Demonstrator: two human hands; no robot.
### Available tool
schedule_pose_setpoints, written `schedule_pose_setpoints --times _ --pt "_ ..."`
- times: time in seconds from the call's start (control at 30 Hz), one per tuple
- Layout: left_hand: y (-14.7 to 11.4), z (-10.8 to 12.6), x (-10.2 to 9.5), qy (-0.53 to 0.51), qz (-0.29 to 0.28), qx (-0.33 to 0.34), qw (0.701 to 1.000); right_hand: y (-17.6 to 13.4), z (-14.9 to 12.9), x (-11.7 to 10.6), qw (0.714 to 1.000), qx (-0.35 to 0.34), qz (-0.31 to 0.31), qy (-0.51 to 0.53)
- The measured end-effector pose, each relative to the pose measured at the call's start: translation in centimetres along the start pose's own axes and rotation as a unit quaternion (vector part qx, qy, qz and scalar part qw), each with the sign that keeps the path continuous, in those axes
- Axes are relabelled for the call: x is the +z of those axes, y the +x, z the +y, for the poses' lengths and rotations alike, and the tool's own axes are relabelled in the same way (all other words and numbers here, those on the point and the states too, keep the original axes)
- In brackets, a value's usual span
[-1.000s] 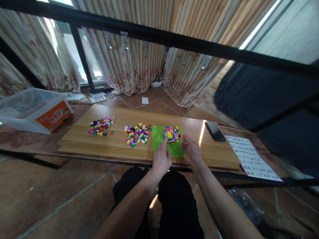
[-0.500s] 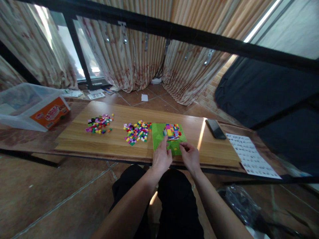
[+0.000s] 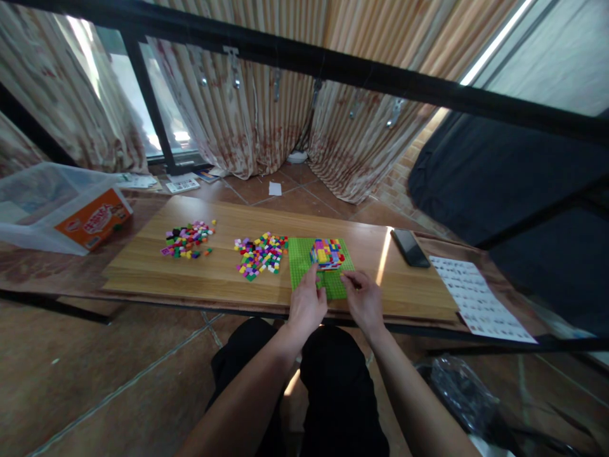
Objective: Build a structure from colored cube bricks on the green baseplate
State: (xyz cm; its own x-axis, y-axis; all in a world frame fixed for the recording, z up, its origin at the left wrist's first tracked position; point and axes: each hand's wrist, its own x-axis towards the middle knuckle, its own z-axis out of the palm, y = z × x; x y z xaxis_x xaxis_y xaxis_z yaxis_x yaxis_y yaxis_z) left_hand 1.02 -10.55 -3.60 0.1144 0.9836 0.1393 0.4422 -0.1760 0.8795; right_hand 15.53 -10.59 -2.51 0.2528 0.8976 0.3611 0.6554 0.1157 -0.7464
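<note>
A low block of many-coloured building bricks [image 3: 329, 252] stands on the green baseplate [image 3: 299, 277], with a yellow patch on its near left top. My left hand [image 3: 307, 301] is at the plate's near left part, open, index finger stretched to the block's near left corner and thumb held apart. At the plate's near right side is my right hand [image 3: 364, 298], its thumb and index finger pinched together just short of the block. Whatever lies between those fingertips is too small to make out.
Left of the plate lie a pile of loose bricks [image 3: 261, 255] and a farther pile [image 3: 188, 240]. A clear plastic box [image 3: 61, 209] stands at the table's left end. On the right are a phone [image 3: 410, 247] and a printed sheet [image 3: 478, 298].
A small yellow brick that lay loose on the near part of the baseplate no longer shows there. Both hands have stayed nearly in place; the view has shifted slightly.
</note>
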Motion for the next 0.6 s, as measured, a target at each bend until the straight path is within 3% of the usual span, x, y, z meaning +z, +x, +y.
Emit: schedule_pose_setpoints --times 0.23,0.6 --pt "0.0 0.0 -0.1 0.005 -0.006 -0.011 1.0 3.4 -1.3 -0.3 0.99 -0.106 0.039 -0.079" --pt "0.0 0.1 -0.1 0.008 -0.006 -0.015 1.0 4.3 -0.8 -0.4 0.962 -0.207 -0.024 -0.179"
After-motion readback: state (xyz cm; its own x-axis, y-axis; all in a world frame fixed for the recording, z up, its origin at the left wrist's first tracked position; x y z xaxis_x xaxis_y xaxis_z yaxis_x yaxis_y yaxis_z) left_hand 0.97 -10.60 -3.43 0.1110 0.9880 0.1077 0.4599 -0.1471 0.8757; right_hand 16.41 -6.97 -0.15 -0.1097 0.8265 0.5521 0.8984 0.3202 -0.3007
